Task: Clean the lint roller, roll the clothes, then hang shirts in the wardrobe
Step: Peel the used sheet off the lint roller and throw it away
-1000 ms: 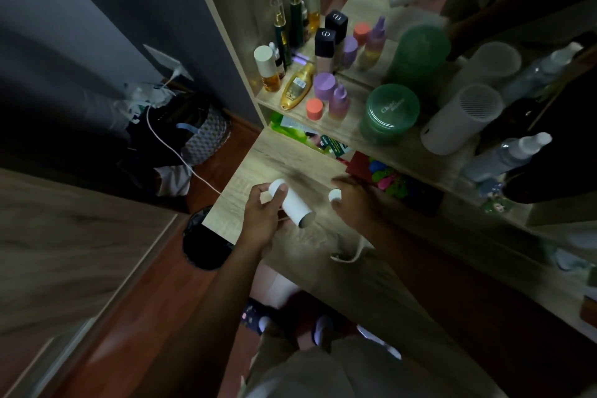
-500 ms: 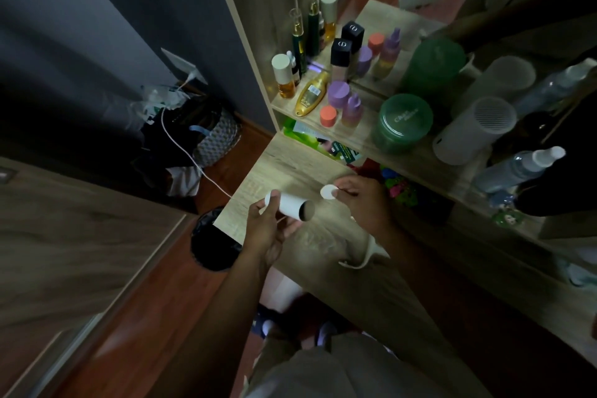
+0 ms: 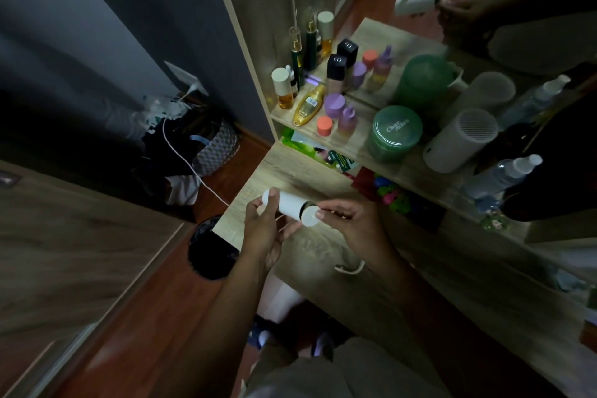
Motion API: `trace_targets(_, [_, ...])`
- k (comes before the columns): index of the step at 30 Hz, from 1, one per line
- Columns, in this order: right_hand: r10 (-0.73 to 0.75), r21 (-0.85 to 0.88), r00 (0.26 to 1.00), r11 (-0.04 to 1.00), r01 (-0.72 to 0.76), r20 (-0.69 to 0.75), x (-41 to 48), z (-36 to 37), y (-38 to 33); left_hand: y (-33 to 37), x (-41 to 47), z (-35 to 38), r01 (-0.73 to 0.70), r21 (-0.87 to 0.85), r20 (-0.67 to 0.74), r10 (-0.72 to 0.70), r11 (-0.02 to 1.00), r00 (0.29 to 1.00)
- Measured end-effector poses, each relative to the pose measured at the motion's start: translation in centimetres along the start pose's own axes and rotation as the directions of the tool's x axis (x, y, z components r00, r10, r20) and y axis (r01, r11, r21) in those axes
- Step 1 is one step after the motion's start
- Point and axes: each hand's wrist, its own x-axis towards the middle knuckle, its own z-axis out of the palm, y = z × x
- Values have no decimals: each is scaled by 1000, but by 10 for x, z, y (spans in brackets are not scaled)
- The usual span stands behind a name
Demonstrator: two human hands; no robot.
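A white lint roller (image 3: 290, 203) lies level above the wooden table (image 3: 310, 178), held between both hands. My left hand (image 3: 263, 229) grips its left end, thumb over the rounded tip. My right hand (image 3: 350, 224) pinches a round white end cap (image 3: 309, 216) against the roller's right end, where a dark rim shows. No clothes or shirts are in view.
A shelf (image 3: 339, 145) behind the table holds several bottles, a green jar (image 3: 395, 132) and a white cylinder (image 3: 462, 139). A mirror stands behind them. A black bin (image 3: 211, 247) sits on the floor at the table's left corner. A white cable (image 3: 190, 165) runs to a wall socket.
My right hand has brought the white cap from apart to the open right end of the roller. The left hand has kept hold of the roller and levelled it.
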Motion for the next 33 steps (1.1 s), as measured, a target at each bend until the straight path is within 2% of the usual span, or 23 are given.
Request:
trace_targets(8, [-6,-23,999,1000,5,-40,3,-1,-3,0,-5,6,1,-4,7,-1,1000,1000])
trace_targets(14, [-21,-106,996,994,12,-83,7,0,2,-2,-2,8,-7,1,8,7,1000,1000])
trace_targets(20, [-46,-174,993,984,26,-113,9,0,2,-3,-1,8,-13,42,77,10,999,997])
trace_targets(26, [-40,-198,990,980,12,-138,11,-5,8,0,-2,9,67,24,218,-71,997,973])
trace_targets(33, [-35,-233,985,972,-6,-170,6,-15,13,-5,4,17,175,1,264,-169,985,950])
